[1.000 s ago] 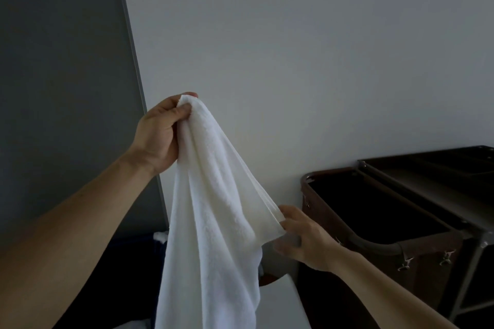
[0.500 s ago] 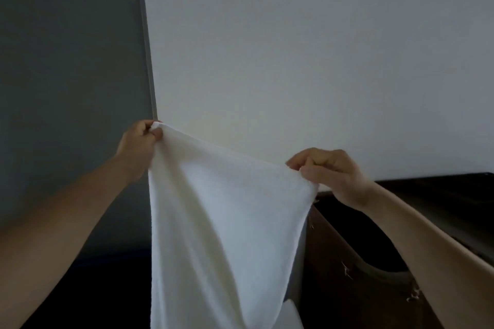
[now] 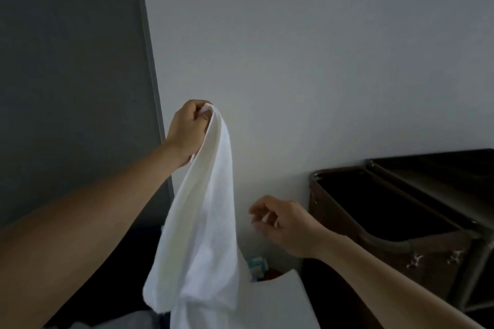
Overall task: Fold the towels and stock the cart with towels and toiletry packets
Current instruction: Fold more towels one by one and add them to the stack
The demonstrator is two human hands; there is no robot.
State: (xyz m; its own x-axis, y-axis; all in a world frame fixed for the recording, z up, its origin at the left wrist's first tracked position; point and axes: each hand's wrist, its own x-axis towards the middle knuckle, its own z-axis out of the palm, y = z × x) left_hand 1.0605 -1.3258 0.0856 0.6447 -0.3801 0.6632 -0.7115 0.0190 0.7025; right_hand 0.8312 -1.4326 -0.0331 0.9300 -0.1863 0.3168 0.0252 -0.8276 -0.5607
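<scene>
Overhead, left hand [image 3: 188,133] grips towel [image 3: 203,222].

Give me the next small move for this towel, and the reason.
Probably bring the right hand across to catch the hanging edge of the towel. The left hand alone grips its top, so it dangles bunched, and the right hand is empty beside it.

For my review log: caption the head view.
Left hand holds a white towel up; right hand open beside it, cart at right.
</scene>
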